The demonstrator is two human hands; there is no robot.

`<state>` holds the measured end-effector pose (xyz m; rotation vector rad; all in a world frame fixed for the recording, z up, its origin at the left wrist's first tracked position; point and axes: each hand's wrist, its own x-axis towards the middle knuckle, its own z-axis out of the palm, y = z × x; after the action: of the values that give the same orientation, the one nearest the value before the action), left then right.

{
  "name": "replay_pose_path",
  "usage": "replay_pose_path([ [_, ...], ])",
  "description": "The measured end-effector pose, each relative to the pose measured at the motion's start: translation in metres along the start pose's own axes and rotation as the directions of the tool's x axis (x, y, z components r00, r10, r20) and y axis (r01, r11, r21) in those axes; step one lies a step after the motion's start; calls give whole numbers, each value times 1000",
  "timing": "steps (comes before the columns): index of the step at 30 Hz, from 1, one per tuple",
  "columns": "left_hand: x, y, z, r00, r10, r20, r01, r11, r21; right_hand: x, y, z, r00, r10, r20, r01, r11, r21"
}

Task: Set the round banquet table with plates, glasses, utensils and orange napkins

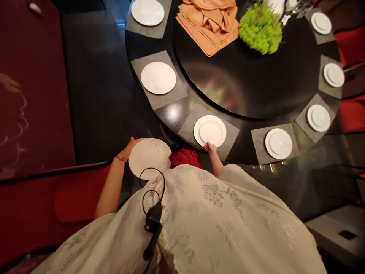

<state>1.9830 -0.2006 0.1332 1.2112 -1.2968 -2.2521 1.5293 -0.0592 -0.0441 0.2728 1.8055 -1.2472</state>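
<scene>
The left hand (130, 149) is spreading open under the rim of a large white plate (149, 158), holding it up just beside the edge of the dark round surface (168, 123). A crumpled red cloth (185, 158) is lying between the hands. The right hand (211, 148) is curling its fingers against the near rim of a smaller white plate (212, 132), though its grip is hard to tell. That plate is sitting on a wider white plate (196, 131) on a grey placemat (229, 137).
</scene>
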Motion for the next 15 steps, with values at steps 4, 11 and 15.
replay_pose_path([
  [4, 4, 27, -16, 1000, -2, 25, 0, 997, 75, -8, -17, -21, 979, -25, -204, -15, 980, -196],
  [11, 2, 65, 6, 997, 21, 70, -28, 994, 106, -122, -29, 118, 744, -356, 566, 556, 799, -229],
  [15, -5, 77, 17, 998, 26, 64, -36, 988, 151, -209, -43, 187, 224, -344, 912, 814, 580, 19],
])
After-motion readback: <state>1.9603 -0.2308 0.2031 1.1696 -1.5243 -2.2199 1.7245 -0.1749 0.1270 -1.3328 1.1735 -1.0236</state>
